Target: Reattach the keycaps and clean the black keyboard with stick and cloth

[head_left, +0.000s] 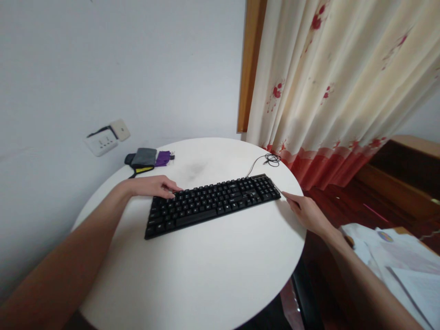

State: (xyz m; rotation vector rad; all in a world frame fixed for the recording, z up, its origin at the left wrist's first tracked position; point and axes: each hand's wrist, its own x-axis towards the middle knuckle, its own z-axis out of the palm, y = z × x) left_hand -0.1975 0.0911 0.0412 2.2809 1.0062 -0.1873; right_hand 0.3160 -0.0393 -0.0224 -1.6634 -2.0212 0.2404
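Note:
A black keyboard (209,204) lies slantwise on a round white table (206,270), its thin cable (263,161) coiled behind it. My left hand (154,186) rests at the keyboard's far left corner, fingers stretched flat and touching its edge. My right hand (305,211) lies at the table's right rim, fingers extended toward the keyboard's right end, fingertips just touching or very close to it. Neither hand holds anything.
A grey pouch (144,158) with a yellow edge and a purple item (162,158) sit at the table's back left by the wall. A wall socket (106,137) is behind them. A flowered curtain (330,91) hangs at right; papers (395,266) lie on dark wooden furniture.

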